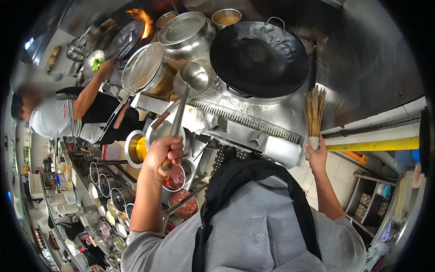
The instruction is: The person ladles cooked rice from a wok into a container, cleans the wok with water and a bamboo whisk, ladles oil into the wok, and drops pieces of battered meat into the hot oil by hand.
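My left hand (164,155) is closed around the wooden handle end of a long metal ladle (195,76), its bowl raised over the left side of the stove. In my right hand (316,153) is a bamboo wok brush (316,109), gripped at its bound base with the bristles pointing up. Between the two, a large black wok (259,59) sits on the burner, its inside dark and shiny. The brush stands to the right of the wok, apart from it.
A strainer (143,68) rests on a pot left of the ladle. Behind it stands a large lidded pot (182,30). A bowl of yellow liquid (137,147) and a bowl of raw meat (183,204) are at my left. Further left, a co-worker (68,109) handles a flaming wok (122,40).
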